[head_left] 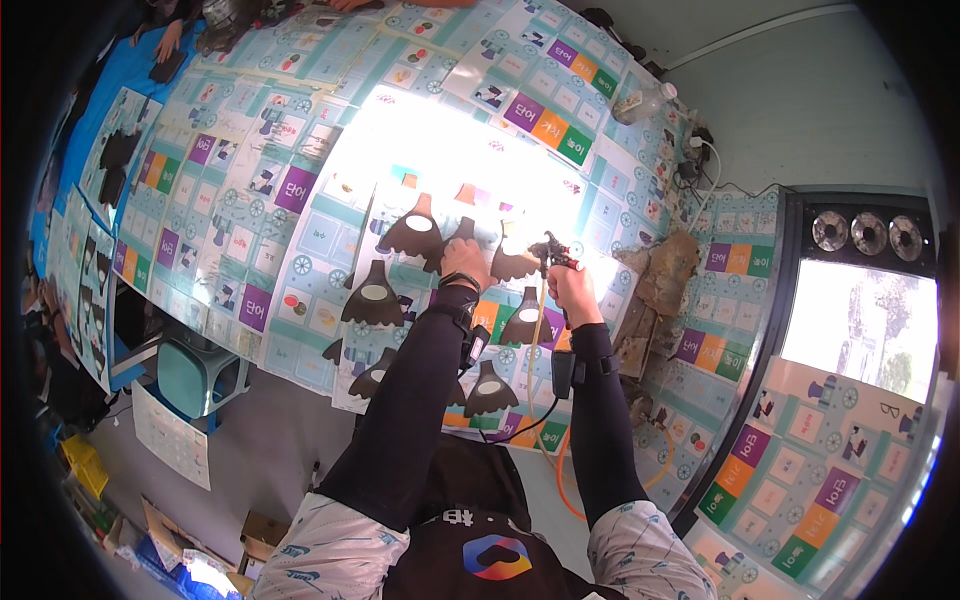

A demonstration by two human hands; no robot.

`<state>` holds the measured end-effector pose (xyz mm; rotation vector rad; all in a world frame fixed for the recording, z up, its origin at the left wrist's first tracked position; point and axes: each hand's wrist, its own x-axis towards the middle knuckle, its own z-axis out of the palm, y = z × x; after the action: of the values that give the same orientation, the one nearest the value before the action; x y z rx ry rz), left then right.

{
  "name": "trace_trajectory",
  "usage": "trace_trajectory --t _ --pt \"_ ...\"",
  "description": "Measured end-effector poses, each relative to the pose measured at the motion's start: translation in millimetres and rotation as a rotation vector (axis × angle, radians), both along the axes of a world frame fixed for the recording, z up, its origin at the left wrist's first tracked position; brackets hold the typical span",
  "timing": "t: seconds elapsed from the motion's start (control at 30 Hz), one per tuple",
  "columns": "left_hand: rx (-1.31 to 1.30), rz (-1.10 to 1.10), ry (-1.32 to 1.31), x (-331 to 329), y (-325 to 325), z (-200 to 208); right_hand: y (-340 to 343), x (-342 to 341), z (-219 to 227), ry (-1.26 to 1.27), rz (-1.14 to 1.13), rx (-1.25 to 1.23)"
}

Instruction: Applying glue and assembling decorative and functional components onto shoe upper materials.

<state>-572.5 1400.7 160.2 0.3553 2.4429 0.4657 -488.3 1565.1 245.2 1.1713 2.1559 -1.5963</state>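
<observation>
My right hand (573,293) is wrapped round a dark spray gun (547,248), its nozzle end over the paper-covered table. A thin yellowish hose (541,315) hangs from the gun towards me. Just left of it, my left hand (466,262) is down on a dark bell-shaped piece (462,229) with a narrow neck, fingers bent against it and partly hidden. Similar dark pieces with scalloped edges lie around: one with a pale oval (412,235) at upper left, another (374,296) below it, one (527,318) under my right wrist and one (490,391) nearer me.
Printed sheets (290,230) cover the table, with strong glare at its middle. A clear plastic bottle (645,103) lies at the far right, near stained brownish material (668,275). A teal stool (195,375) stands at left. Another person's hand (168,42) shows at far left. Fans (868,235) line the window.
</observation>
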Motion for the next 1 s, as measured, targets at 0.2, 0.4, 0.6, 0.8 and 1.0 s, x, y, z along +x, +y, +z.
trace_trajectory --t 0.2,0.4,0.6,0.8,1.0 --pt "0.006 0.001 0.031 0.9 1.8 1.3 9.3 3.6 -11.8 0.008 0.224 0.195" --pt "-0.012 -0.037 -0.018 -2.2 0.2 5.7 12.6 2.1 -15.8 -0.024 0.265 0.285" --pt "-0.003 -0.036 -0.014 -1.7 -0.1 5.5 13.6 2.4 -16.8 -0.04 0.38 0.391" --pt "0.002 -0.019 -0.026 -1.6 -0.5 5.0 1.4 -3.4 1.7 -0.018 0.013 0.034" --pt "0.017 0.01 -0.012 0.5 0.0 -3.6 0.6 -3.5 1.2 0.02 0.031 0.051"
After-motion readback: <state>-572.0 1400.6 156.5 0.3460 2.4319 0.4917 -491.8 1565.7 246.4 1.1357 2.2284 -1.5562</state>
